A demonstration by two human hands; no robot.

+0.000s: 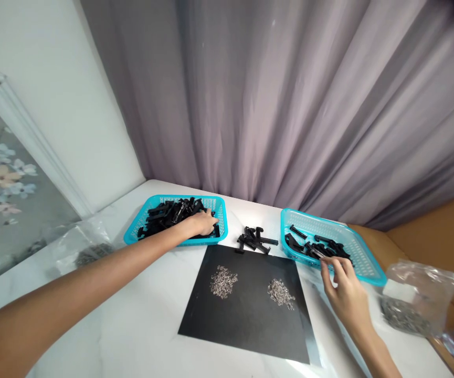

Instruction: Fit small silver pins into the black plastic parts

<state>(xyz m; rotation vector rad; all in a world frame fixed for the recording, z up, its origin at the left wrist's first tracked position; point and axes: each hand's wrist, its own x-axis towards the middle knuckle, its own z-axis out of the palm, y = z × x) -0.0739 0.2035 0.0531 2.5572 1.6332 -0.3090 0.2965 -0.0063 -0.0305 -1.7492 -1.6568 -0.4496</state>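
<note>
The left arm [88, 289] extended over the desk [140, 331] to the left basket [222, 215], where the left hand [203, 222] was among black parts [171, 212] — whether it gripped one, I could not tell. The right hand [345, 291], thumb and fingers bent close together, was at the near side of the right basket [362, 254], over more parts [331, 244]; its grip was unclear too. Between the baskets lay a black pile [255, 239] — at the far edge of a mat [242, 325] bearing two metal heaps [223, 282].

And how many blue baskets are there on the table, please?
2: the left basket, with the left hand in it, and the right basket, with the right hand at its near side.
</note>
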